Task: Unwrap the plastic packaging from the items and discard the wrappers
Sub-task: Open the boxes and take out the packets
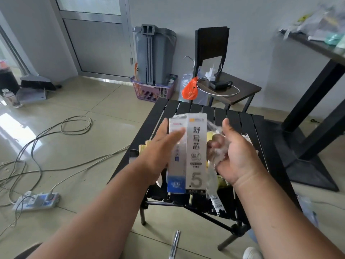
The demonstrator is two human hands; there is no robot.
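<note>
Crumpled wrapper (217,149) in right grip (234,148).

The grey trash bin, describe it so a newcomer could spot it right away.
Look along the back wall, right of the metal door. The grey trash bin stands there in a purple basket, left of the black chair; it is the tallest grey thing, lined with a bag.
</note>
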